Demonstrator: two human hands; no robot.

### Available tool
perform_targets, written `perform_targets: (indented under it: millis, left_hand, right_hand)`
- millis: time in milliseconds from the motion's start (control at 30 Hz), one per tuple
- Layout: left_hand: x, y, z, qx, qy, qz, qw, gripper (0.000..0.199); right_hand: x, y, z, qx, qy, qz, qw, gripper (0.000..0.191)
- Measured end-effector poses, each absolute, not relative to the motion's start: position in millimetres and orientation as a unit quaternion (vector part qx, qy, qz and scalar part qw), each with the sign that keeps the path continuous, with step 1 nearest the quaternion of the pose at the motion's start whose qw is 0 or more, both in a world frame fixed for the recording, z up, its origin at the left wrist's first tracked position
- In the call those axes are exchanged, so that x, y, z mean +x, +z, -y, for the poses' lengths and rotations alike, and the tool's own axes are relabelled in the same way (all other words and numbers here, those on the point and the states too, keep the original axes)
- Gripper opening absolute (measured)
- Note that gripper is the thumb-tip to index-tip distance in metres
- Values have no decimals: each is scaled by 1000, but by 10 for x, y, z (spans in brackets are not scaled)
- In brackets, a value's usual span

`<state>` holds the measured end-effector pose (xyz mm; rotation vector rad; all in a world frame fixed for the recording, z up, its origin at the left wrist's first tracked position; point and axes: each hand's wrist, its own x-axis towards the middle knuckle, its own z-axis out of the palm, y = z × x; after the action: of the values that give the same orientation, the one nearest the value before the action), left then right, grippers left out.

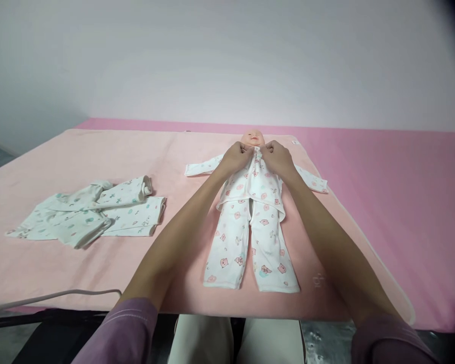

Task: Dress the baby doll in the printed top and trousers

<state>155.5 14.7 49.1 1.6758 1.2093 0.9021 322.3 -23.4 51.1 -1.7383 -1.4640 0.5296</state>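
Note:
A baby doll (253,137) lies on its back on the pink mat, its head toward the wall. It wears a white long-sleeved top (263,184) and white trousers (227,253), both printed with small pink figures. Just below the doll's chin, my left hand (238,155) pinches the left side of the top's collar. My right hand (276,155) pinches the collar's right side, a short gap away. Both sleeves stretch outward to the sides. The top's hem lies over the waist of the trousers.
Another set of white printed baby clothes (87,210) lies in a loose pile at the left. The light pink mat (170,167) covers much of a brighter pink surface (394,202). A cable (60,293) crosses the near left edge.

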Motion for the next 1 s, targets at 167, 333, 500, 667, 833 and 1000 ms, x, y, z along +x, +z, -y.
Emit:
perform_targets:
  millis: [167,333,500,667,833,1000]
  left_hand:
    - [1672,454,-400,688,347,-515,377,21]
    - [1725,351,-506,691,360,-522,348,18]
    - [1681,399,-466,703,343,-510,356,32]
    - [1609,500,-413,711,301,-500,393,45]
    - [1585,491,-448,720,286,-486,404,45]
    - [1620,405,-515,718,305,-474,409,44]
  right_hand:
    - [3376,435,-137,-689,256,575,359,25]
    - [3395,349,-208,-663,293,566,392,23]
    - [3440,352,-207,-651,324,562,393,20]
    - [3504,353,-254,-655,350,554,375,28]
    - [3555,334,-298,-652,367,555,363,39]
    - [3576,321,-304,-655,373,546,365,44]
